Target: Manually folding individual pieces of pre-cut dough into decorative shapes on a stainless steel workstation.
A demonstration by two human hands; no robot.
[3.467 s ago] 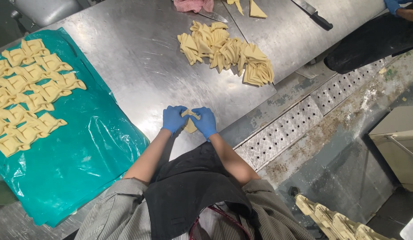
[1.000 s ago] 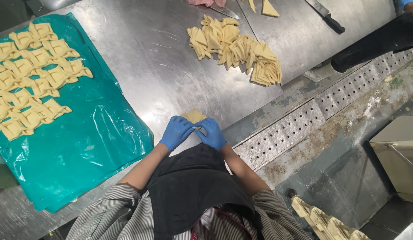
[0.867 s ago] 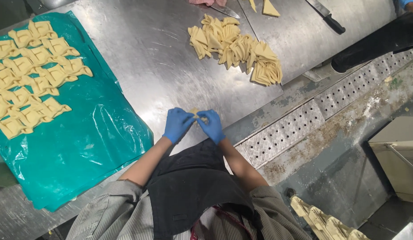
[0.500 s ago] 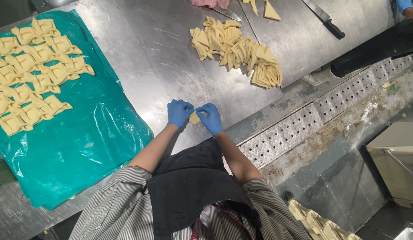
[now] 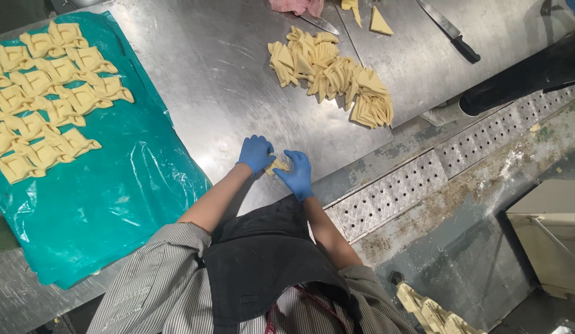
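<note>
Left hand and right hand, both in blue gloves, pinch one small dough piece between their fingers at the near edge of the steel worktop. Risks: too hard a pinch tears the thin dough; loose folds spring open; piece slips off the edge.

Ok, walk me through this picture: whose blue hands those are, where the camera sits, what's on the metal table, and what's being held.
The camera sits on a person's head and looks straight down. The two blue-gloved hands are that person's own: left hand, right hand. Together they pinch one small piece of dough over the steel table. Farther along the table lies a loose pile of dough pieces, with a knife beyond it. To the left, a teal plastic sheet carries rows of folded dough shapes. The dark sleeve at the upper right belongs to someone else.
</note>
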